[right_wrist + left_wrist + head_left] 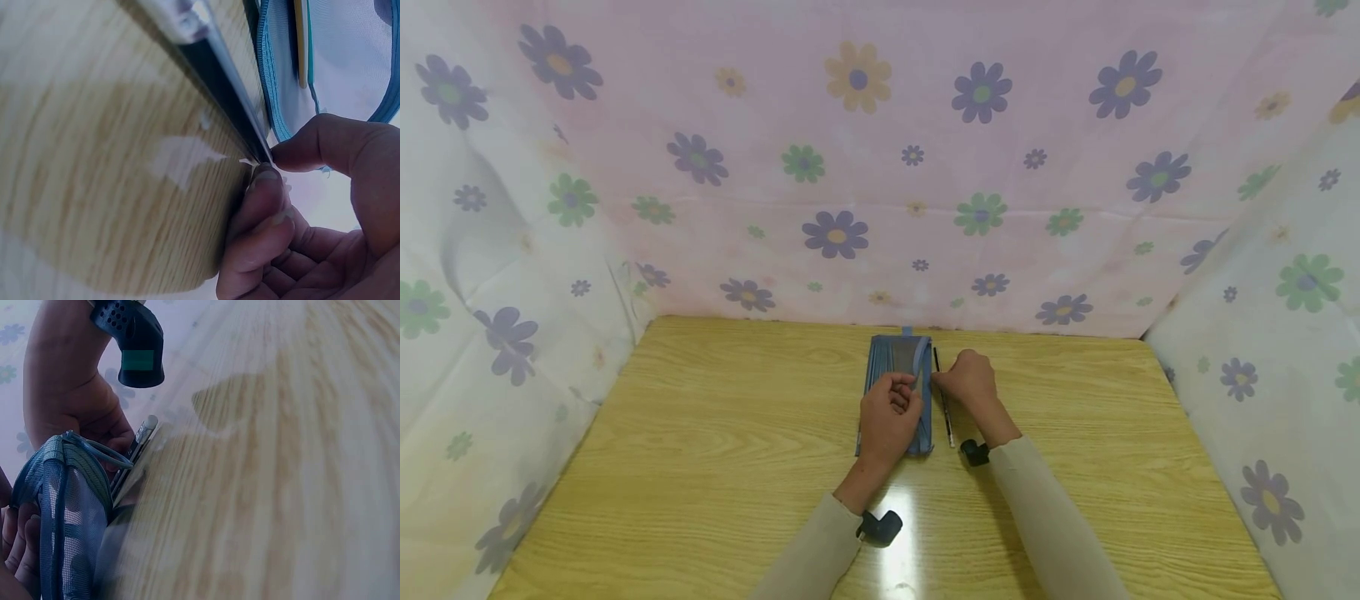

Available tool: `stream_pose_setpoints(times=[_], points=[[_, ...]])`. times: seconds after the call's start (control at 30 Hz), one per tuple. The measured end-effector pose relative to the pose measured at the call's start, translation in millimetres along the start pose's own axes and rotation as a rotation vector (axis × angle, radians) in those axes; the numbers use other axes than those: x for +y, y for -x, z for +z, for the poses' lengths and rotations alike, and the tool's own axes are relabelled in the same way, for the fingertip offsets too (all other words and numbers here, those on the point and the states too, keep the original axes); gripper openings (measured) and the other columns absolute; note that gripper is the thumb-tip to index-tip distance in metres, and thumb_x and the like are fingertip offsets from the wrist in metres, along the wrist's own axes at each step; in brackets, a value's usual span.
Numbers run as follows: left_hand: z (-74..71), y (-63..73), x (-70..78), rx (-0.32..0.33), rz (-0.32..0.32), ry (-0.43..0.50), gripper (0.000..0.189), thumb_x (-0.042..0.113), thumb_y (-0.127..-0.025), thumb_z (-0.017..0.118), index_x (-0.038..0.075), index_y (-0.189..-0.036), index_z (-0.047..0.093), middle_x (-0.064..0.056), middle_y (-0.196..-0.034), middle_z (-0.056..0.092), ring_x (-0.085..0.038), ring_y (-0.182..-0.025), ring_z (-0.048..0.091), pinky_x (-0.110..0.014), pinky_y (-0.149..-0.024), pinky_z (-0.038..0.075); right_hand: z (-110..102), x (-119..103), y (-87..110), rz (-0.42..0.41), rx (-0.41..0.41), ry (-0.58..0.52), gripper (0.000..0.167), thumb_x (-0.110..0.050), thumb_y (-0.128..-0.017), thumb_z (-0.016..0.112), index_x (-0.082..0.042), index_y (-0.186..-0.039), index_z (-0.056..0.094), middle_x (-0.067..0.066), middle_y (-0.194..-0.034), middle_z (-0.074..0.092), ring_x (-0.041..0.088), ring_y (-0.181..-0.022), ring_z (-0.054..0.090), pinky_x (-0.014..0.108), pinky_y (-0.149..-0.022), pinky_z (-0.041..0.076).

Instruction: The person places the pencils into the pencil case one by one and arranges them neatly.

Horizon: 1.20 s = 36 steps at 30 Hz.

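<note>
A blue mesh zip pencil case (924,429) lies lengthwise on the table, its zip edge raised in the left wrist view. My left hand (887,421) is over its middle, fingers curled at the mesh and gripping its edge. Just right of the case is a dark pencil (946,410) with a pale eraser end toward me. My right hand (972,383) pinches that pencil (222,87) between thumb (312,144) and forefinger, the other fingers folded under. In the right wrist view, slim yellow and green items (303,44) show inside the case.
The wood-grain table (737,433) is enclosed at the back and sides by a flowered cloth (760,167). A black wrist camera (880,528) sits on my left wrist, another black camera (974,452) on the right. A small blue tab (907,331) sticks out past the case's far end.
</note>
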<state>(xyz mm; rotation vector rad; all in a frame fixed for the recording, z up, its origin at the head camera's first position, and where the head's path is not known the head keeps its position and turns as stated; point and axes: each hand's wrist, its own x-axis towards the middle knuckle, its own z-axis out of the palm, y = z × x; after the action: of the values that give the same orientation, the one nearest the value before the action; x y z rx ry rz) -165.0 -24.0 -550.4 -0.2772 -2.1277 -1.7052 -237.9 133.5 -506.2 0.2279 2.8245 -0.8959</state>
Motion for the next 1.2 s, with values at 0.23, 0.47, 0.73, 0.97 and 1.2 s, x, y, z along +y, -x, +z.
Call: stream_pose_setpoints(times=[0.23, 0.47, 0.73, 0.97, 1.2], points=[[0.1, -0.1, -0.4, 0.002, 0.008, -0.001, 0.018, 0.001, -0.094, 0.070, -0.001, -0.112, 0.072, -0.004, -0.086, 0.068, -0.012, -0.066, 0.064, -0.024, -0.059, 0.056, -2.5, -2.5, 2.7, 0.018, -0.008, -0.016, 0.040, -0.030, -0.093, 0.079, -0.012, -0.065, 0.056, 0.000, -0.054, 0.050, 0.017, -0.048, 0.048, 0.031, -0.046, 0.037], [1.2, 0.0, -2.4, 0.010, 0.028, -0.007, 0.019, 0.000, -0.093, 0.071, -0.001, -0.112, 0.072, -0.004, -0.086, 0.068, -0.012, -0.066, 0.064, -0.025, -0.059, 0.056, -2.5, -2.0, 2.4, 0.019, -0.013, -0.025, 0.043, -0.029, -0.093, 0.079, -0.014, -0.061, 0.054, -0.001, -0.051, 0.046, 0.015, -0.045, 0.046, 0.029, -0.044, 0.036], [0.7, -0.2, -0.8, 0.006, 0.008, -0.014, 0.019, 0.000, -0.093, 0.071, -0.001, -0.112, 0.072, -0.004, -0.086, 0.068, -0.013, -0.067, 0.065, -0.024, -0.060, 0.056, 0.7, -4.4, -0.4, 0.026, 0.002, 0.066, 0.040, -0.032, -0.092, 0.080, -0.011, -0.070, 0.054, 0.001, -0.058, 0.048, 0.018, -0.049, 0.048, 0.031, -0.045, 0.036], [0.2, -0.5, 0.2, 0.005, -0.003, -0.022, 0.018, 0.001, -0.093, 0.071, 0.001, -0.112, 0.072, -0.004, -0.087, 0.068, -0.013, -0.067, 0.064, -0.025, -0.060, 0.056, 0.8, -7.7, 2.4, 0.031, 0.013, 0.099, 0.042, -0.032, -0.091, 0.080, -0.013, -0.066, 0.052, 0.001, -0.057, 0.046, 0.018, -0.050, 0.048, 0.030, -0.045, 0.036], [0.4, -0.5, 1.0, 0.014, 0.025, -0.024, 0.019, -0.001, -0.092, 0.071, -0.001, -0.111, 0.072, -0.005, -0.086, 0.068, -0.012, -0.066, 0.064, -0.024, -0.058, 0.056, 0.2, -6.7, 4.4, 0.019, 0.020, 0.077, 0.041, -0.031, -0.090, 0.079, -0.012, -0.067, 0.051, 0.001, -0.057, 0.045, 0.017, -0.049, 0.046, 0.030, -0.045, 0.034]])
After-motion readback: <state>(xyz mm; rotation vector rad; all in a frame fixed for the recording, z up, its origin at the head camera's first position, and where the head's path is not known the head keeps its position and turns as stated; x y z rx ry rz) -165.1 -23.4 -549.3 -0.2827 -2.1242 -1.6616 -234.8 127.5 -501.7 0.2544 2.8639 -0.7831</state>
